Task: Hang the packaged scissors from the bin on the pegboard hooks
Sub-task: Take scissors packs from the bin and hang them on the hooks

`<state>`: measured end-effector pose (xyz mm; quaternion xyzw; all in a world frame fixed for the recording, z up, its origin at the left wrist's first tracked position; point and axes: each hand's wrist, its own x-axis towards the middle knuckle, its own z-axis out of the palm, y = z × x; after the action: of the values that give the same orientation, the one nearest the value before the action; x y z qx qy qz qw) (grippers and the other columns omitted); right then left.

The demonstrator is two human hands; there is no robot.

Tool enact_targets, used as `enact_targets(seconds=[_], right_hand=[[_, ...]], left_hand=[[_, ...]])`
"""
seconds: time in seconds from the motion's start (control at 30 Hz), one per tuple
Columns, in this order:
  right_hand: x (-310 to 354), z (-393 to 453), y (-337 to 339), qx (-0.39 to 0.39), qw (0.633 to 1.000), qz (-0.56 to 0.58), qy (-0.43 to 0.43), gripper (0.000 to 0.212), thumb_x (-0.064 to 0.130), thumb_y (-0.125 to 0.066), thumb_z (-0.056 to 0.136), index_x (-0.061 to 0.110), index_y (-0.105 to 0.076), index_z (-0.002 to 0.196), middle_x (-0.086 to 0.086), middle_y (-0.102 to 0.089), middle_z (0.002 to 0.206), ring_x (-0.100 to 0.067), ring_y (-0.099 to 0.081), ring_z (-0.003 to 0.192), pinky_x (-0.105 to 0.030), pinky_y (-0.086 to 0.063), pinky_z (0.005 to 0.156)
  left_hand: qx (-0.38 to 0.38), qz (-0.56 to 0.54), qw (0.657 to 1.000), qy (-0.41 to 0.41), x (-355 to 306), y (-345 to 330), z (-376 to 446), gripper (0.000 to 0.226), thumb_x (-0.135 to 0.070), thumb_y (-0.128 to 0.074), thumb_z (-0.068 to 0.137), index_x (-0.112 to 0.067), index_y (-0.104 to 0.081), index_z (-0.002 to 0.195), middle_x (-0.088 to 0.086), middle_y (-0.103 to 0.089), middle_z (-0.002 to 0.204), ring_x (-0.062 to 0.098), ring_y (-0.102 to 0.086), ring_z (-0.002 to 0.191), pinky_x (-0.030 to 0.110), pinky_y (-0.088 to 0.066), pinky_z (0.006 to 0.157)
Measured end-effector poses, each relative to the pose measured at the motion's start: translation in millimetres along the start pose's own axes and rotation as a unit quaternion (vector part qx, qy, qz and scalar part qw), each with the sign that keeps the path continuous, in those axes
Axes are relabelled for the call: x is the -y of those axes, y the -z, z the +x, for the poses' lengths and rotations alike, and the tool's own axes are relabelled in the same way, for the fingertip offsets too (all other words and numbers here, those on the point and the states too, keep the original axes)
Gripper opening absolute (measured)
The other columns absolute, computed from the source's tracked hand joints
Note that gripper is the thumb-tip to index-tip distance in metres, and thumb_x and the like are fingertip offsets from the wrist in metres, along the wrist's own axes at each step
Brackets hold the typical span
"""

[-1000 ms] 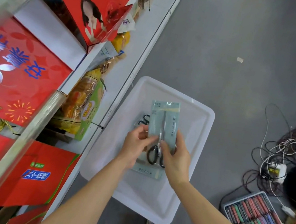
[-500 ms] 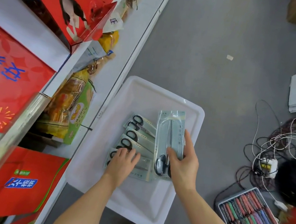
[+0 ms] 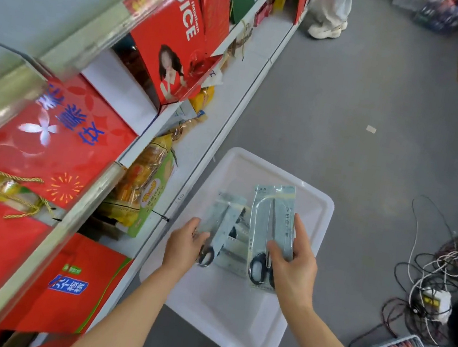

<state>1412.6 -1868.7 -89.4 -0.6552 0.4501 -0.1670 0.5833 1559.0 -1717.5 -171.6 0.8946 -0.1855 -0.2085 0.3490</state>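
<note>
The white bin [image 3: 315,216] sits on the floor against the shelf base, more packs lying near its middle. Above it the right hand [image 3: 294,267] clamps one scissors pack [image 3: 271,227] by its handle end, long axis pointing away, hang-tab farthest. The left hand [image 3: 183,245] pinches a second pack [image 3: 222,221] likewise; no pegboard shows.

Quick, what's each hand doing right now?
Left hand: closed on a tilted pack of scissors, above the white bin.
Right hand: closed on another scissors pack, face up.

Bright, even light, blurred left (wide-angle)
</note>
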Motion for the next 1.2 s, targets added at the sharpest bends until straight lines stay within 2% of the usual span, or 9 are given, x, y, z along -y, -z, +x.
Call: enact_targets(seconds=[0.13, 0.33, 0.47, 0.57, 0.8, 0.87, 0.93, 1.1, 1.2], right_hand=[[42.8, -17.4, -18.0, 0.039, 0.998, 0.011, 0.044, 0.072, 0.006, -0.063, 0.090, 0.046, -0.039, 0.145, 0.008, -0.069, 0.119, -0.003, -0.067, 0.089, -0.008, -0.052, 0.065], [123.1, -63.3, -61.5, 0.093, 0.984, 0.063, 0.141, 0.073, 0.006, -0.068, 0.086, 0.053, -0.042, 0.137, 0.008, -0.069, 0.122, -0.011, -0.067, 0.106, -0.028, -0.056, 0.091], [181.4, -94.6, -93.2, 0.156, 0.961, 0.106, 0.202, 0.073, 0.009, -0.070, 0.088, 0.050, -0.042, 0.141, 0.006, -0.065, 0.130, -0.012, -0.069, 0.092, -0.023, -0.058, 0.077], [228.8, -120.4, -113.5, 0.214, 0.933, 0.142, 0.252, 0.073, 0.012, -0.070, 0.088, 0.052, -0.041, 0.142, 0.002, -0.064, 0.133, -0.020, -0.066, 0.112, -0.039, -0.057, 0.093], [318.1, -177.9, -156.4, 0.353, 0.854, 0.195, 0.329, 0.073, 0.001, -0.069, 0.087, 0.041, -0.043, 0.143, 0.014, -0.063, 0.112, 0.002, -0.062, 0.096, -0.013, -0.051, 0.084], [334.1, -194.9, -168.7, 0.388, 0.832, 0.207, 0.338, 0.073, 0.003, -0.069, 0.087, 0.044, -0.044, 0.142, 0.011, -0.061, 0.118, -0.001, -0.059, 0.099, -0.024, -0.051, 0.090], [348.2, -213.9, -180.6, 0.422, 0.812, 0.206, 0.346, 0.074, 0.010, -0.070, 0.087, 0.052, -0.042, 0.141, 0.006, -0.059, 0.119, -0.013, -0.058, 0.101, -0.039, -0.051, 0.092], [378.8, -265.1, -203.5, 0.471, 0.775, 0.231, 0.352, 0.071, 0.006, -0.067, 0.088, 0.044, -0.043, 0.144, 0.004, -0.054, 0.106, 0.008, -0.043, 0.060, -0.010, -0.045, 0.061], [392.6, -291.8, -216.1, 0.489, 0.758, 0.251, 0.350, 0.072, 0.003, -0.066, 0.088, 0.046, -0.043, 0.141, -0.006, -0.061, 0.113, 0.003, -0.053, 0.070, -0.019, -0.055, 0.067]], left_hand=[[-0.133, -0.249, 0.958, 0.044, -32.8, 51.7, -27.3, 0.011, -0.020, -0.065, 0.094, -0.023, -0.058, 0.102, -0.007, -0.064, 0.096, -0.004, -0.059, 0.089, 0.026, -0.047, 0.082], [-0.307, -0.348, 0.885, -0.028, -79.7, 146.6, -81.1, 0.060, -0.015, -0.066, 0.094, -0.037, -0.044, 0.144, -0.012, -0.059, 0.137, 0.013, -0.057, 0.124, 0.044, -0.043, 0.109], [-0.403, -0.332, 0.848, -0.091, -105.7, 217.6, -115.1, 0.055, -0.016, -0.066, 0.094, -0.037, -0.049, 0.142, -0.025, -0.055, 0.138, 0.004, -0.053, 0.129, 0.028, -0.044, 0.107], [-0.476, -0.329, 0.809, -0.102, -119.6, 265.5, -139.2, 0.051, -0.015, -0.067, 0.092, -0.043, -0.052, 0.132, -0.040, -0.052, 0.130, -0.008, -0.046, 0.130, 0.012, -0.038, 0.105], [-0.609, -0.305, 0.723, -0.115, -141.6, 349.1, -194.6, 0.053, -0.022, -0.068, 0.091, -0.039, -0.051, 0.138, -0.020, -0.051, 0.143, -0.006, -0.044, 0.132, 0.000, -0.033, 0.099], [-0.647, -0.294, 0.692, -0.124, -144.9, 370.9, -209.5, 0.053, -0.018, -0.067, 0.092, -0.035, -0.052, 0.139, -0.021, -0.052, 0.142, -0.008, -0.047, 0.129, -0.001, -0.033, 0.097], [-0.684, -0.282, 0.660, -0.131, -147.1, 393.4, -225.5, 0.052, -0.015, -0.067, 0.092, -0.034, -0.052, 0.138, -0.023, -0.052, 0.140, -0.007, -0.049, 0.128, -0.001, -0.033, 0.098], [-0.742, -0.255, 0.606, -0.133, -144.3, 441.1, -266.2, 0.050, -0.019, -0.067, 0.093, -0.035, -0.053, 0.138, -0.015, -0.057, 0.140, 0.015, -0.050, 0.134, 0.022, -0.039, 0.110], [-0.765, -0.235, 0.588, -0.119, -133.6, 467.5, -281.9, 0.049, -0.024, -0.067, 0.093, -0.042, -0.053, 0.137, 0.011, -0.065, 0.128, 0.022, -0.067, 0.096, 0.033, -0.052, 0.093]])
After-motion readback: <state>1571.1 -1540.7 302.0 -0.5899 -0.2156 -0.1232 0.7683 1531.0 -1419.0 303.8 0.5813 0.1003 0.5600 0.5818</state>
